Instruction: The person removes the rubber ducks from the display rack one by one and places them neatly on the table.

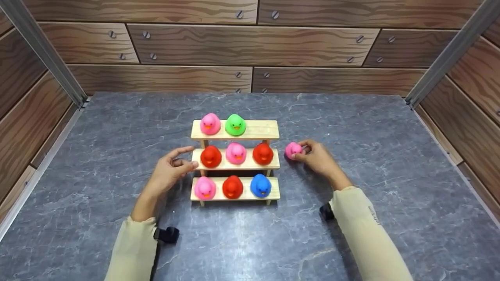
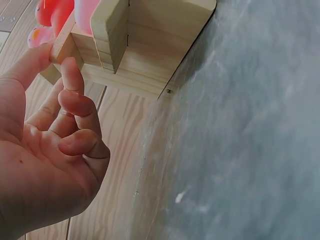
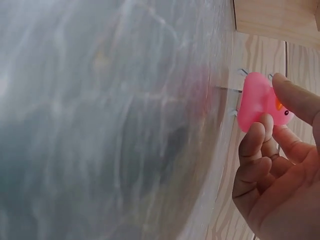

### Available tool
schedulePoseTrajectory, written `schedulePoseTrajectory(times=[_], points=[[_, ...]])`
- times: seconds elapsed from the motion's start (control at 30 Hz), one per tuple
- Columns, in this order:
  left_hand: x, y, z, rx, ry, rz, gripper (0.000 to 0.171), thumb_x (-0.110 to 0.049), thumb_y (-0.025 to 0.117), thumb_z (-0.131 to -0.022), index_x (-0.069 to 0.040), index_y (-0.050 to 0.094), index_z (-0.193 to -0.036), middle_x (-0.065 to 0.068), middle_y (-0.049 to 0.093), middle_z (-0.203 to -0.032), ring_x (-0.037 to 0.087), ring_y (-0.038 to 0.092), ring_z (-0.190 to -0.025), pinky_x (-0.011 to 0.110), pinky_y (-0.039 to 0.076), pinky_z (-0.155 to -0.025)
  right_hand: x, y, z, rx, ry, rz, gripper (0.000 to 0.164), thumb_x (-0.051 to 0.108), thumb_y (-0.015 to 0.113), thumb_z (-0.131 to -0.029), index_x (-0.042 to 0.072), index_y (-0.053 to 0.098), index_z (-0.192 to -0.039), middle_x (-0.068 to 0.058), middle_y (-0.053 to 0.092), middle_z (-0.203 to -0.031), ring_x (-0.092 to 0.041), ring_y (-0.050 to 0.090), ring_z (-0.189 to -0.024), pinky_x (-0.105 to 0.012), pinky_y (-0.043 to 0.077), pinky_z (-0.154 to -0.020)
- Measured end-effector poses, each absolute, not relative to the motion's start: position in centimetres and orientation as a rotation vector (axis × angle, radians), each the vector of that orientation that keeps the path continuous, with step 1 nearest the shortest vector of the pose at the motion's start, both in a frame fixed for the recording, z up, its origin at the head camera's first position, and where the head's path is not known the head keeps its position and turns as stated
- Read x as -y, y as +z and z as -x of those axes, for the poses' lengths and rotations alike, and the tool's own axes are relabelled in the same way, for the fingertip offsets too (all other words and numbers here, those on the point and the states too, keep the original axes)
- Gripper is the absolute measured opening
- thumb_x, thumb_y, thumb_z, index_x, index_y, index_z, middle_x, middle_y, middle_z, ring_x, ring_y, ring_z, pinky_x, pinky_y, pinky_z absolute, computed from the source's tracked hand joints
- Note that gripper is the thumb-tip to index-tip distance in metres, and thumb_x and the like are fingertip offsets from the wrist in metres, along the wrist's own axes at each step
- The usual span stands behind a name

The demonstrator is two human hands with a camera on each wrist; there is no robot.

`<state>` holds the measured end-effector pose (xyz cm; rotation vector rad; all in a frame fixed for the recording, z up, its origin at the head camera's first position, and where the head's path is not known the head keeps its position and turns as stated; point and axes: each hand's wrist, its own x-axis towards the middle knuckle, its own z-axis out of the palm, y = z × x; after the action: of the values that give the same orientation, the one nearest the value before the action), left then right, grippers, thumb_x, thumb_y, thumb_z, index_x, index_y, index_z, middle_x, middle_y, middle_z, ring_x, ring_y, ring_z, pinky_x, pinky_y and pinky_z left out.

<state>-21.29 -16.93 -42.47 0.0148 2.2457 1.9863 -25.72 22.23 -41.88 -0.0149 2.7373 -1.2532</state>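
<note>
Over grey marbled tabletop (image 1: 242,242), pinching rubbery-looking pink duck (image 1: 293,150) in right hand (image 1: 318,159), touching tiered pale-wood stand (image 1: 261,129) with loose-fingered left hand (image 1: 166,171); probably light, soft; grip round body.

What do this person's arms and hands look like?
The left hand and right hand wear no gloves. The left sleeve and right sleeve are long and pale beige; the right one bears a small dark marking, unreadable here. A black device juts out at each wrist.

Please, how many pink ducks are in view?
4: a pink duck at left on the top shelf, one at centre on the middle shelf, one at left on the bottom shelf, one in the right hand.
</note>
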Motion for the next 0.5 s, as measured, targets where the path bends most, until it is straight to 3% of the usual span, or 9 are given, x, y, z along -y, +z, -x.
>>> schedulePoseTrajectory(times=[0.5], points=[[17.04,-42.63,21.36,-2.269,1.973,-0.039,0.051,-0.011,0.072,-0.086,-0.006,0.054,-0.133,-0.009,0.06,-0.066,0.008,0.056,-0.065,0.019,0.037,-0.057,-21.99,-42.45,26.05,-2.7,-1.286,0.007,0.046,0.012,0.071,-0.086,-0.011,0.054,-0.121,0.002,0.049,-0.075,-0.005,0.045,-0.059,-0.018,0.041,-0.053]])
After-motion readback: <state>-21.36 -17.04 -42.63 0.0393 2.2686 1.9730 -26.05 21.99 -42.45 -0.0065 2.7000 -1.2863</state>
